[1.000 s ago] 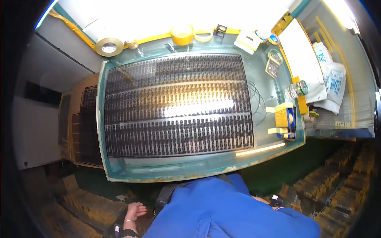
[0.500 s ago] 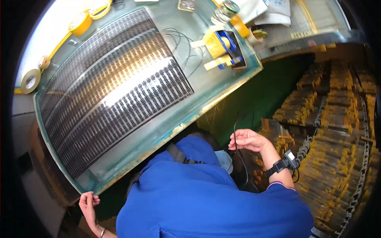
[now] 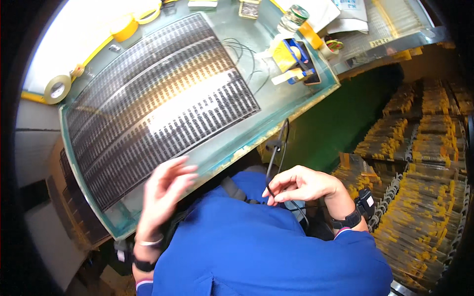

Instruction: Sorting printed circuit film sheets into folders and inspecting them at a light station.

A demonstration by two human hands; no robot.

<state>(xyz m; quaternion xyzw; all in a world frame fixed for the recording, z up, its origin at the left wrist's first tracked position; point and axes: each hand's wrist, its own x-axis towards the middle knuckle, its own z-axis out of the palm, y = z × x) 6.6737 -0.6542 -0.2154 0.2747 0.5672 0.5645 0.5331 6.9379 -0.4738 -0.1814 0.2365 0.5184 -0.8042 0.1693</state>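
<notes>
My right hand (image 3: 311,185) pinches a thin black cable (image 3: 274,145) between thumb and fingers in front of my body. The cable rises in a narrow loop above that hand, and its lower end trails down beside my blue shirt. My left hand (image 3: 165,195) is lifted over the near edge of the table, fingers apart and somewhat blurred, with nothing in it. Beyond it lies a large dark film sheet (image 3: 143,123) with rows of a repeated pattern, spread on the glass-topped table (image 3: 217,143). A bright reflection hides part of the sheet.
Rolls of yellow tape (image 3: 124,28) and a pale tape roll (image 3: 58,89) line the far left edge. A blue and yellow tape dispenser (image 3: 296,61) stands at the table's right, near a glass jar (image 3: 293,18). Racks of hanging sheets with yellow tabs (image 3: 414,212) fill the right side.
My left hand has come up from the table's lower left corner toward its near edge. My right hand has moved left, with the cable now pinched and its loop raised. The view has shifted slightly.
</notes>
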